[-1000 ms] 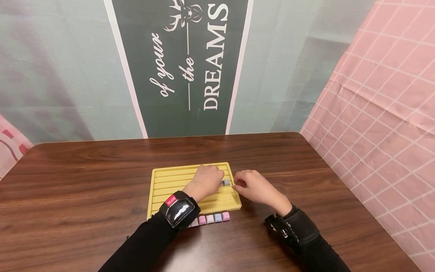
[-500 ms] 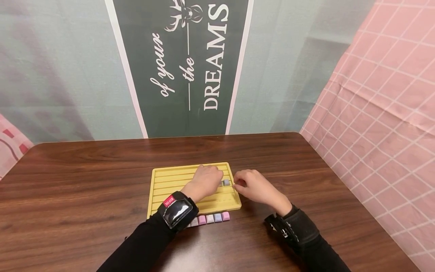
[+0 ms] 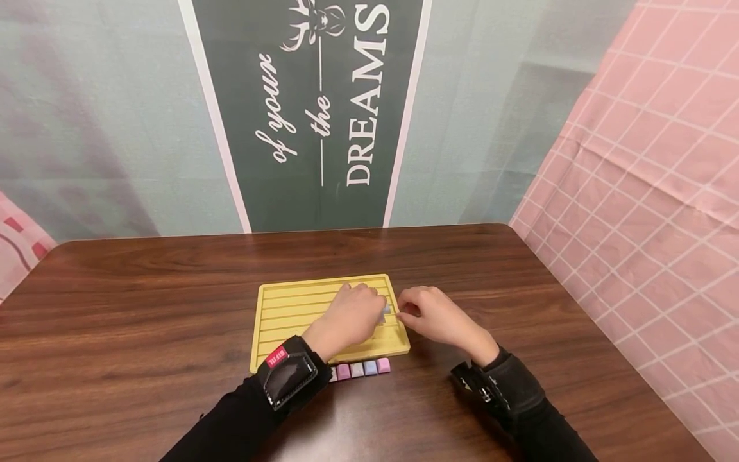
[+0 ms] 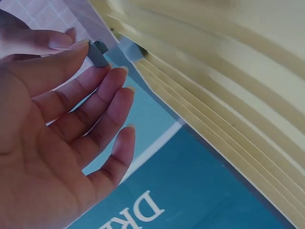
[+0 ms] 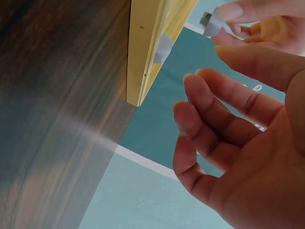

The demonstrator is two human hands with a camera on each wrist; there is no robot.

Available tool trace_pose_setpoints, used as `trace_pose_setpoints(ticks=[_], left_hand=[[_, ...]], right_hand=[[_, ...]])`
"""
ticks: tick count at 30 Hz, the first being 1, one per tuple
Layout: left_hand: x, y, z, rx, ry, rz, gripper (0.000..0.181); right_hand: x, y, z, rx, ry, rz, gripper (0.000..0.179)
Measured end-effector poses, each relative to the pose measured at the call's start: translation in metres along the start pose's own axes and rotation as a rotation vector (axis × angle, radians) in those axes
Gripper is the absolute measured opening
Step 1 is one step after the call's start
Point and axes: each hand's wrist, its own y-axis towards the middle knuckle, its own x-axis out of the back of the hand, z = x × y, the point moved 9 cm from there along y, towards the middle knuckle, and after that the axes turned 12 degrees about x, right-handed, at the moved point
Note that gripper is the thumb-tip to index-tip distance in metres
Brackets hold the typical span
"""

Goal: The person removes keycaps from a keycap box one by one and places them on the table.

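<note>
In the head view a yellow slotted tray (image 3: 288, 310) lies on the table. My left hand (image 3: 353, 316) is over its right half. Thumb and index finger pinch a grey-blue keycap (image 4: 98, 55), its hollow underside partly showing in the right wrist view; the other fingers are spread and bent. A second grey keycap (image 5: 163, 48) sits in a tray slot at the right end, just apart from the held one. Beside the tray's right rim is my right hand (image 3: 437, 318), fingers loosely bent, thumb near the fingertips, nothing between them.
A row of pink, white and blue keycaps (image 3: 357, 369) lies along the tray's near side, partly hidden by the left wrist. The brown wooden table (image 3: 150, 308) ends at a printed curtain (image 3: 462, 128) behind and a pink checked cloth (image 3: 652, 192) on the right.
My left hand has drawn slightly back toward me, and the keycap it pinches now shows away from the slot beside the seated one. My right hand has stayed nearly still.
</note>
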Motion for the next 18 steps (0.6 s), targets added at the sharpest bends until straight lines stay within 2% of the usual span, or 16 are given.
trace_pose_setpoints(ticks=[7, 13, 18], left_hand=[[0.004, -0.014, -0.02, -0.046, 0.024, -0.022, 0.012], [0.008, -0.026, -0.036, -0.079, 0.036, -0.021, 0.014], [0.008, -0.034, -0.048, -0.11, 0.065, -0.048, 0.012]], right_hand=[[-0.002, -0.002, 0.005, 0.053, -0.02, 0.02, 0.009], [-0.003, -0.009, 0.009, 0.077, -0.015, 0.044, 0.012], [-0.003, -0.016, 0.01, 0.107, -0.021, 0.053, 0.013]])
